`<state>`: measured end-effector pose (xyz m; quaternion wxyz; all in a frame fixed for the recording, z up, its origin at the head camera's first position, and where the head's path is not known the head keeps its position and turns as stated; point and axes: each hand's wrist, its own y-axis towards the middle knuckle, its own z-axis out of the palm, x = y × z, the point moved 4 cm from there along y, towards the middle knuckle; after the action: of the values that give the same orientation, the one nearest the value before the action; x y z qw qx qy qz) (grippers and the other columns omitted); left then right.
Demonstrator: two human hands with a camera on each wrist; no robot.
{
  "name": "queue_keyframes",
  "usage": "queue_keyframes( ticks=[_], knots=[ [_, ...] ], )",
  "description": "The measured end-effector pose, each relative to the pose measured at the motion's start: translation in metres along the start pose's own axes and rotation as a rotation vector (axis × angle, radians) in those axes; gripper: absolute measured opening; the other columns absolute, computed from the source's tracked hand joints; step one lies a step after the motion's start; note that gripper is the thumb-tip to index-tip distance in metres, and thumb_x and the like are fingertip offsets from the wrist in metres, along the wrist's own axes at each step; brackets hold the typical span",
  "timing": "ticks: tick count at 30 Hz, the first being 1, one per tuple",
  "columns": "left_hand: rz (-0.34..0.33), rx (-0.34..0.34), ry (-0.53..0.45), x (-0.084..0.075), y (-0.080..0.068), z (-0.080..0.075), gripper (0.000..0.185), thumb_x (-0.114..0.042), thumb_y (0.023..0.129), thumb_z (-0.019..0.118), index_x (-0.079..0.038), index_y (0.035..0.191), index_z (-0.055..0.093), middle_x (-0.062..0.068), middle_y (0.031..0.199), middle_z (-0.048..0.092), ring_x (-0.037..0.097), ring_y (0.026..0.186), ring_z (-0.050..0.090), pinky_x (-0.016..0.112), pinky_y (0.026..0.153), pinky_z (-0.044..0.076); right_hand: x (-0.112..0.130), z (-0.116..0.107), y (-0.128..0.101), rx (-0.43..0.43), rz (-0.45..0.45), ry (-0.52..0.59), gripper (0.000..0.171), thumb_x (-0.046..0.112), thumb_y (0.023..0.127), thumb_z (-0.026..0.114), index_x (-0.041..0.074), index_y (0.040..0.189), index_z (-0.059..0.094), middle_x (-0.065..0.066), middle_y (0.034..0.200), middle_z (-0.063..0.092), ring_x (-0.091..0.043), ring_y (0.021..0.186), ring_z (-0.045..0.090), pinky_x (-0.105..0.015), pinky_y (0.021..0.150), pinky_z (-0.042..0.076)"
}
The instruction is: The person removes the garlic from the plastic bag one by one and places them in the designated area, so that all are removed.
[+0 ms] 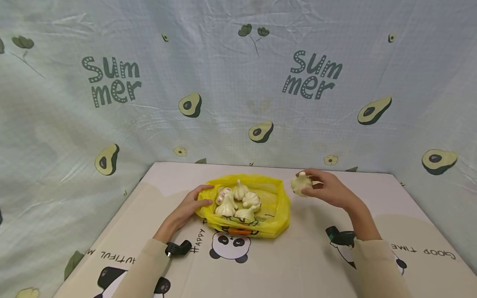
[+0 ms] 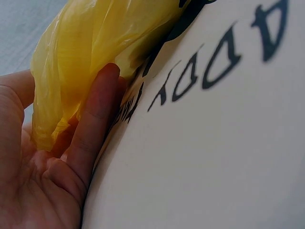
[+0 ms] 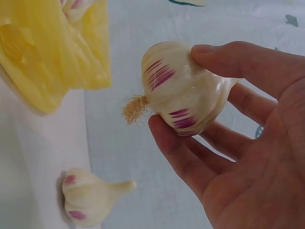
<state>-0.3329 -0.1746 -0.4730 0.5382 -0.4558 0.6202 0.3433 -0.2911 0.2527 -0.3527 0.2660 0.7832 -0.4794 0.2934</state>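
Note:
A yellow plastic bag (image 1: pixel 273 207) (image 2: pixel 86 43) (image 3: pixel 43 52) lies open in the middle of the table with several garlic bulbs (image 1: pixel 238 200) in it. My left hand (image 1: pixel 193 205) (image 2: pixel 71 157) grips the bag's left edge, thumb on one side and fingers on the other. To the right of the bag, my right hand (image 1: pixel 329 190) (image 3: pixel 248 157) holds one white, purple-streaked garlic bulb (image 1: pixel 301 184) (image 3: pixel 183 88) above the table, pinched between thumb and fingers with its root end facing the bag. In the right wrist view another garlic bulb (image 3: pixel 90 198) lies on the surface below that hand.
The table (image 1: pixel 298 256) is covered by a pale mat with panda prints and lettering. An avocado-print cloth backdrop (image 1: pixel 238 82) closes in the back and both sides.

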Motion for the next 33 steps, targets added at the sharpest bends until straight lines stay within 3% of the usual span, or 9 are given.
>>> queue_keyframes(
  ticks=[11, 18, 21, 33],
  knots=[
    [0.002, 0.006, 0.0, 0.0, 0.0, 0.0, 0.06, -0.017, 0.098, 0.066, -0.013, 0.153, 0.044, 0.014, 0.167, 0.029, 0.028, 0.133, 0.048, 0.018, 0.095, 0.051, -0.01, -0.016, -0.007, -0.041, 0.026, -0.005, 0.044, 0.022, 0.098, 0.07, 0.007, 0.138, 0.059, -0.017, 0.144, 0.06, -0.039, 0.13, 0.059, -0.039, 0.101, 0.056],
    [0.007, 0.005, -0.004, 0.001, 0.0, 0.0, 0.06, -0.016, 0.098, 0.066, -0.012, 0.153, 0.044, 0.014, 0.167, 0.029, 0.028, 0.133, 0.048, 0.018, 0.095, 0.051, -0.012, -0.024, -0.012, -0.069, 0.039, 0.002, 0.048, 0.023, 0.099, 0.071, 0.006, 0.141, 0.057, -0.016, 0.145, 0.059, -0.037, 0.131, 0.057, -0.011, 0.095, 0.048],
    [0.007, 0.007, -0.002, 0.001, 0.0, 0.0, 0.06, -0.017, 0.098, 0.066, -0.012, 0.153, 0.044, 0.014, 0.167, 0.028, 0.028, 0.133, 0.048, 0.017, 0.095, 0.05, -0.012, -0.026, -0.013, -0.081, 0.035, 0.011, 0.048, 0.021, 0.099, 0.07, 0.004, 0.141, 0.056, -0.017, 0.145, 0.059, -0.037, 0.13, 0.056, -0.007, 0.093, 0.045],
    [0.003, 0.003, -0.001, -0.001, -0.001, 0.001, 0.06, -0.017, 0.098, 0.066, -0.012, 0.154, 0.043, 0.014, 0.168, 0.027, 0.029, 0.135, 0.046, 0.016, 0.095, 0.05, -0.023, -0.037, -0.019, -0.112, 0.051, 0.005, 0.052, 0.017, 0.099, 0.069, 0.0, 0.145, 0.052, -0.023, 0.145, 0.056, -0.043, 0.131, 0.055, -0.013, 0.085, 0.051]
  ],
)
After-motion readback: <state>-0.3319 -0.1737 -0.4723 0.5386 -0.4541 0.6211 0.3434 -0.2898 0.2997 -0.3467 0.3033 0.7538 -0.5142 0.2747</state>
